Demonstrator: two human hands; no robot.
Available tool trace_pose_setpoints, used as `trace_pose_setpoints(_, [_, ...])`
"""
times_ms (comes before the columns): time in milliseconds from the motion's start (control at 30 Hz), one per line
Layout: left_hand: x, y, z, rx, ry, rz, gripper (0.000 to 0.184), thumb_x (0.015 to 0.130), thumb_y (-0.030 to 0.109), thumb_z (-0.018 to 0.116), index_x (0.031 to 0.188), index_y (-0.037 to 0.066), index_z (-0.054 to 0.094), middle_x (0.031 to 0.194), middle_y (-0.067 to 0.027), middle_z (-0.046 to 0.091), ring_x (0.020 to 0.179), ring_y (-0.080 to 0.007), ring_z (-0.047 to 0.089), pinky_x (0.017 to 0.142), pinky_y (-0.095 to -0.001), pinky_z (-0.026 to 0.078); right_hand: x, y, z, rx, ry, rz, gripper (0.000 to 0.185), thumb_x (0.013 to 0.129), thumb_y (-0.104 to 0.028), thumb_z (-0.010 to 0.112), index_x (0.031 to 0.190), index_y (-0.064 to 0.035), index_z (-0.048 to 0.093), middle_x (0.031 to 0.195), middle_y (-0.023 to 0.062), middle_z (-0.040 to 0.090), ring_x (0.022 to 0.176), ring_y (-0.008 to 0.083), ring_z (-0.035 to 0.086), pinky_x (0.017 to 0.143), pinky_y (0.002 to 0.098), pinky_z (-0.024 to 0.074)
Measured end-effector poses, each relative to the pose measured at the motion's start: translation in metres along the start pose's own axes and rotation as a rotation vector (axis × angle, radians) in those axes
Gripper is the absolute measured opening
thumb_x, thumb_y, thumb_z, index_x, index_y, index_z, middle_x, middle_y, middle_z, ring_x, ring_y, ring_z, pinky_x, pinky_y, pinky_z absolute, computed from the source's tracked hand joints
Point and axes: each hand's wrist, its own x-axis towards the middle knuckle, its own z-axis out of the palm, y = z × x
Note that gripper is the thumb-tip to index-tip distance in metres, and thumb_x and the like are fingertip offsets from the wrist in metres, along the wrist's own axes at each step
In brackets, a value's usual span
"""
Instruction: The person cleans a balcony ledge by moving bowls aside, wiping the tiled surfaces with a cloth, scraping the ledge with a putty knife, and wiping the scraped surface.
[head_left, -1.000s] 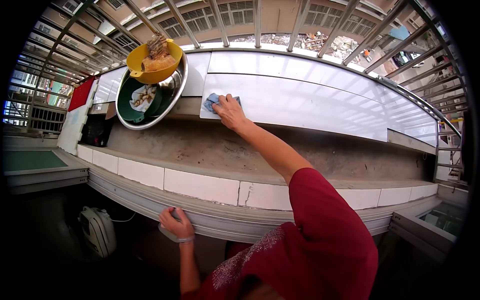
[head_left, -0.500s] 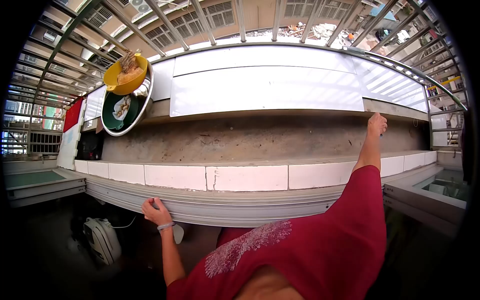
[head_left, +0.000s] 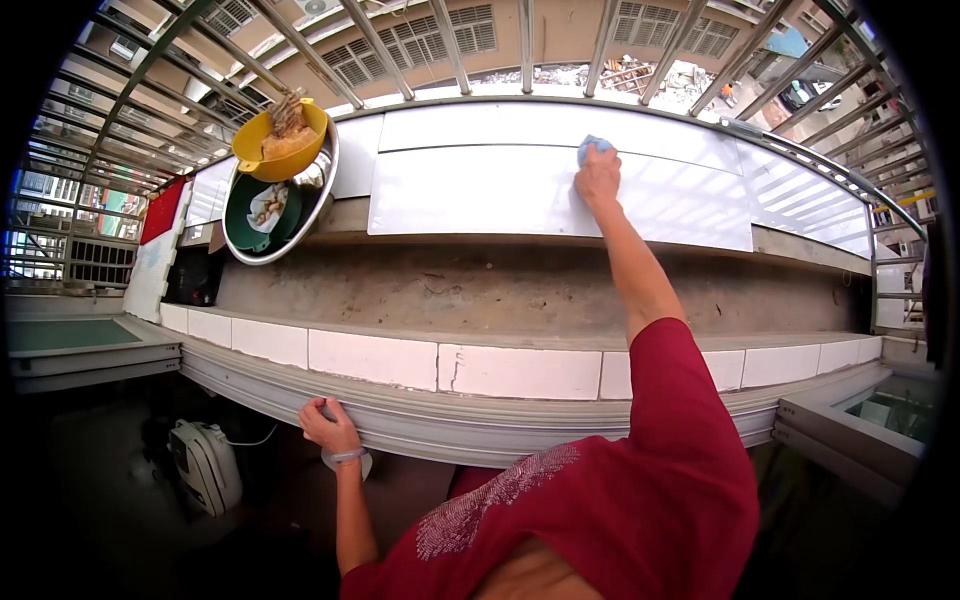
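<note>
My right hand (head_left: 598,182) is stretched out over the white panel (head_left: 460,190) beyond the sill. Its fingers are closed on a blue cloth (head_left: 593,145), which is pressed against the panel's surface near the seam. Close to my body, my left hand (head_left: 330,426) rests by the grey window track (head_left: 420,425), with a band round the wrist. Its fingers are loosely bent and apart, and nothing shows in them.
At the left, a metal basin (head_left: 270,258) holds a green bowl (head_left: 240,205) and a yellow bowl (head_left: 300,150). Metal bars (head_left: 527,50) fence the far side. A tiled sill (head_left: 370,358) runs before me. A white appliance (head_left: 205,465) stands lower left.
My right hand has moved left and farther out, from the panel's near right corner onto its middle. The blue cloth now shows clearly. My left hand stays by the track while the view has shifted slightly.
</note>
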Motion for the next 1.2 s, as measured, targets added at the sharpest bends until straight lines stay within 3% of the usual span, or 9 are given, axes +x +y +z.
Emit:
trace_pose_setpoints(133, [0.002,-0.004,-0.004,0.007,-0.025,-0.006,0.022,0.083,0.024,0.055,0.091,0.004,0.050,0.090,-0.0112,0.050,0.092,-0.0308,0.047,0.078,-0.0426,0.034,-0.044,-0.192,0.045,0.092,-0.152,-0.369,0.049,0.068,-0.007,0.057,0.117,-0.0041,0.054,0.101,0.0202,0.047,0.087,0.0337,0.048,0.070,0.0396,0.0467])
trace_pose_setpoints(267, [0.012,-0.008,-0.014,-0.329,-0.130,-0.067,0.022,0.086,0.017,0.057,0.097,-0.002,0.050,0.092,-0.0123,0.050,0.085,-0.0257,0.046,0.076,-0.0369,0.038,-0.068,-0.271,0.059,0.170,-0.342,-0.723,0.028,0.077,-0.014,0.055,0.103,-0.0098,0.061,0.098,0.0150,0.049,0.091,0.0276,0.050,0.075,0.0363,0.0463])
trace_pose_setpoints(400, [0.066,0.021,-0.020,-0.493,-0.144,-0.050,0.024,0.088,0.016,0.054,0.103,-0.001,0.050,0.095,-0.0093,0.050,0.083,-0.0211,0.047,0.075,-0.0301,0.039,-0.058,-0.221,0.041,0.176,-0.277,-0.681,0.032,0.073,-0.011,0.057,0.106,-0.0102,0.060,0.097,0.0153,0.049,0.090,0.0279,0.049,0.074,0.0372,0.0444])
trace_pose_setpoints(467, [0.104,0.034,0.003,-0.798,-0.163,-0.277,0.020,0.088,0.019,0.054,0.098,0.002,0.050,0.091,-0.0060,0.051,0.077,-0.0170,0.049,0.070,-0.0264,0.040,-0.046,-0.167,0.023,0.165,-0.214,-0.526,0.041,0.068,-0.005,0.057,0.109,-0.0091,0.057,0.095,0.0157,0.049,0.089,0.0293,0.048,0.071,0.0381,0.0432])
trace_pose_setpoints(533, [0.154,0.036,0.045,-1.288,-0.353,-0.746,0.018,0.089,0.023,0.054,0.092,0.006,0.051,0.085,-0.0038,0.054,0.072,-0.0136,0.051,0.066,-0.0243,0.042,-0.028,-0.061,-0.008,0.058,-0.052,-0.266,0.048,0.066,-0.002,0.056,0.114,-0.0059,0.054,0.093,0.0183,0.048,0.084,0.0321,0.048,0.067,0.0400,0.0431])
trace_pose_setpoints(700, [0.181,0.087,0.122,-1.322,-0.647,-0.987,0.023,0.087,0.029,0.056,0.090,0.006,0.051,0.081,-0.0058,0.055,0.072,-0.0179,0.053,0.065,-0.0298,0.046,-0.055,0.058,-0.075,0.013,-0.154,-0.110,0.027,0.077,-0.010,0.057,0.103,-0.0079,0.052,0.094,0.0238,0.047,0.087,0.0406,0.051,0.071,0.0455,0.0468])
trace_pose_setpoints(900, [0.198,0.125,0.176,-1.448,-0.477,-1.412,0.056,0.085,0.044,0.055,0.112,-0.001,0.034,0.094,-0.0177,0.051,0.079,-0.0267,0.054,0.069,-0.0396,0.048,-0.093,0.021,-0.088,0.132,-0.214,-0.386,0.039,0.070,-0.014,0.070,0.104,-0.0081,0.052,0.092,0.0175,0.047,0.083,0.0322,0.051,0.068,0.0410,0.0443])
trace_pose_setpoints(1033, [0.219,0.124,0.174,-1.464,-0.285,-1.346,0.074,0.081,0.059,0.051,0.119,0.000,0.027,0.097,-0.0202,0.049,0.082,-0.0290,0.054,0.071,-0.0408,0.048,-0.092,-0.025,-0.074,0.079,-0.219,-0.515,0.042,0.063,-0.019,0.075,0.098,-0.0071,0.054,0.089,0.0133,0.047,0.081,0.0267,0.050,0.064,0.0367,0.0425])
trace_pose_setpoints(1200, [0.253,0.081,0.179,-1.493,-0.190,-1.337,0.080,0.076,0.061,0.058,0.117,0.000,0.027,0.095,-0.0195,0.048,0.081,-0.0285,0.052,0.071,-0.0396,0.049,-0.085,-0.030,-0.067,0.111,-0.255,-0.556,0.037,0.063,-0.015,0.074,0.094,-0.0068,0.054,0.090,0.0139,0.047,0.084,0.0276,0.048,0.067,0.0388,0.0416])
